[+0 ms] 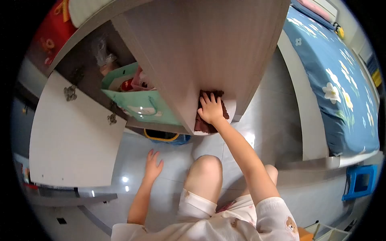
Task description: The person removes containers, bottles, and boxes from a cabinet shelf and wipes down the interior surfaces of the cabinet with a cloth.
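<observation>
My right hand [210,109] lies flat, fingers spread, on a dark brown cloth [206,125]. It presses the cloth against the low shelf surface at the end of the wooden cabinet [201,48]. My left hand [153,166] hangs over the floor with its fingers apart and nothing in it. Nearest to it are the open white cabinet door [76,140] and a blue container with a yellow rim [161,138]. Inside the open compartment stands a mint green gift bag [140,105] with red and pink items in it.
A bed with a blue flowered cover [333,84] stands on the right, its pale frame near the cabinet. A blue plastic stool [360,182] is at the far right. Metal hinges [70,93] stick out from the open door. Grey tiles [273,112] cover the floor.
</observation>
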Available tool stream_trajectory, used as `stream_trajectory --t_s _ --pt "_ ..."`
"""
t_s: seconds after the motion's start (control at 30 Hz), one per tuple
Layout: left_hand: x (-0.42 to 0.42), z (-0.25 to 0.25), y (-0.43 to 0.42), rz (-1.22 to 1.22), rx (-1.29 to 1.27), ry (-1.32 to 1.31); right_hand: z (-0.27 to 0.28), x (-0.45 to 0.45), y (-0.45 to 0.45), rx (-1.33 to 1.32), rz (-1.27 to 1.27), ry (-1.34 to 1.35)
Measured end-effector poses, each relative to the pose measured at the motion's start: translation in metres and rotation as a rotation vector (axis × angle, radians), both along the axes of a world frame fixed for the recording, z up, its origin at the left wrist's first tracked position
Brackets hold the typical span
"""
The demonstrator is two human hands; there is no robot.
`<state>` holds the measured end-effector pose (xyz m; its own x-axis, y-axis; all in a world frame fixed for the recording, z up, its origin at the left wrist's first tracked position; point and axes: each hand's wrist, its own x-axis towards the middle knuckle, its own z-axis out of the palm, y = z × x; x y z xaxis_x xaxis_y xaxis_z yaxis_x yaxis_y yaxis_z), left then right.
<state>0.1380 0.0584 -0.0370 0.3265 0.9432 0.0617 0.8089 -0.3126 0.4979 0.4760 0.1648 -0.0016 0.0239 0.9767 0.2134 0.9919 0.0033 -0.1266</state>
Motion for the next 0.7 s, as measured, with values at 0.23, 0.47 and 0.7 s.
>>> stream_trajectory --t_s 0.23,0.47,0.7 --pt "-0.076 -0.011 -0.160 0.269 -0.030 0.043 0.007 0.008 -0.008 -0.057 0.029 0.019" --pt "-0.069 -0.030 -0.272 0.502 -0.269 -0.057 0.004 0.008 -0.002 -0.117 0.064 -0.004" --pt "-0.032 0.000 -0.205 0.557 -0.322 -0.296 0.001 0.011 -0.010 -0.026 -0.095 -0.006"
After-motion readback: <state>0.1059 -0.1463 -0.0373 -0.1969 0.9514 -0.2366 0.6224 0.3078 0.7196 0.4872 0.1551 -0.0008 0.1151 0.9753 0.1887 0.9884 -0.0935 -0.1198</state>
